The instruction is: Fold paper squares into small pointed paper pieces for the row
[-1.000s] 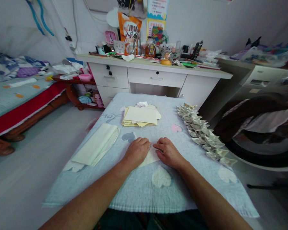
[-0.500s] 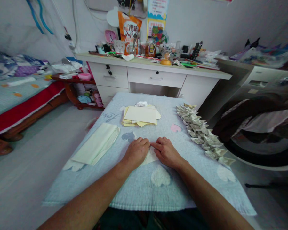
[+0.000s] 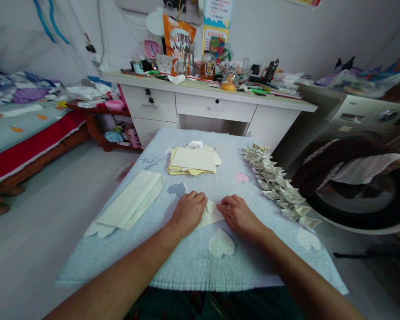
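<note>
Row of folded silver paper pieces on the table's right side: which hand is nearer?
Right. The right hand lies just left of the row of folded silver paper pieces; the left hand sits farther left, beyond the pale paper sheet both hands press.

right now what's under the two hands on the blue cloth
A pale yellow sheet of paper lies on the blue cloth, pressed flat by the left hand and right hand. Only its middle strip shows between them; the parts beneath the palms are covered.
</note>
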Demonstrator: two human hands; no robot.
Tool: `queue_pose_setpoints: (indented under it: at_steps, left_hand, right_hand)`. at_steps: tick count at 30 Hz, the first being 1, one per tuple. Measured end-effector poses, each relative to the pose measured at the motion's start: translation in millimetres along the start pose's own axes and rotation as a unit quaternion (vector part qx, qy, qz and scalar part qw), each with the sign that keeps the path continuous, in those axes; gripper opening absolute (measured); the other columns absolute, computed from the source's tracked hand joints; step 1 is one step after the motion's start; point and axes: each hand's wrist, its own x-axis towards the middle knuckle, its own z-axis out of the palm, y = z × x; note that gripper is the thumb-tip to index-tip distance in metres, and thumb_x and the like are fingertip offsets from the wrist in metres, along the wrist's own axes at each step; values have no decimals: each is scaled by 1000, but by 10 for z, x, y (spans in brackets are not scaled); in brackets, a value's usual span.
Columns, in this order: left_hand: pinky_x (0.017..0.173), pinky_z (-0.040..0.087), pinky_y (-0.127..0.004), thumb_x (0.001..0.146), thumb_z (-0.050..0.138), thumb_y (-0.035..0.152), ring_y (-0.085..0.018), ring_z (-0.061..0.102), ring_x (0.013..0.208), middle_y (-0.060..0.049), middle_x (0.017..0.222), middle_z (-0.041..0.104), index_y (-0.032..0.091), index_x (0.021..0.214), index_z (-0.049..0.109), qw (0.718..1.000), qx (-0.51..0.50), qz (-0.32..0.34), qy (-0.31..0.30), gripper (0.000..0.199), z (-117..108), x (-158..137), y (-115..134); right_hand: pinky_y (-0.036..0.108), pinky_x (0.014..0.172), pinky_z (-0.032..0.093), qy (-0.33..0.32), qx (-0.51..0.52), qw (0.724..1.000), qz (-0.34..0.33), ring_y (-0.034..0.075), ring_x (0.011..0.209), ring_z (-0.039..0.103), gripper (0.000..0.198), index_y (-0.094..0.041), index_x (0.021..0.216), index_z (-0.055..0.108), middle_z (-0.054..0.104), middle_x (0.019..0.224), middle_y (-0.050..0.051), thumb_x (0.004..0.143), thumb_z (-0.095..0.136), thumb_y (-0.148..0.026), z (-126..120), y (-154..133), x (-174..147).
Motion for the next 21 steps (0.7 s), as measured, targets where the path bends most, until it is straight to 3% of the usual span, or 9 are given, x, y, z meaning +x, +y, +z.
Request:
queue_pose_setpoints:
  at_steps: [6,10,15,18,21]
  left_hand:
    - [76,41,-36,89,49,16,-23,50,92,-6,97,61,20,95,61,1000,-12,-6,2,14,21,-5,-9]
    - [78,41,-36,89,48,16,-23,50,94,-6,97,61,20,96,61,1000,-25,-11,3,16,17,-1,-12]
    - [84,43,-37,88,47,15,-22,51,93,-6,98,61,19,99,63,995,-94,-18,14,19,15,24,-60]
    - [88,44,-36,86,52,16,-21,53,96,-6,102,62,20,103,63,986,-161,-28,35,21,22,32,-106]
    - [93,43,-37,82,55,15,-21,52,102,-5,108,62,20,108,62,977,-200,-42,57,28,28,30,-142]
  right_hand:
    - [34,86,36,10,16,1000,22,21,99,46,27,-22,109,66,58,106,8,88,52,-11,14,76,-242]
    - [34,84,37,15,24,999,36,20,95,48,26,-22,103,68,59,102,7,87,51,-10,-22,149,-316]
    - [32,83,37,25,40,997,64,18,88,51,17,-16,86,66,59,89,7,90,49,-15,-122,121,-88]
    - [32,80,37,18,21,994,102,20,88,51,12,-16,93,63,58,94,9,89,53,-23,-99,44,135]
    - [34,78,36,-7,-17,993,114,22,89,48,20,-17,92,61,56,95,9,82,64,-34,-13,-10,286]
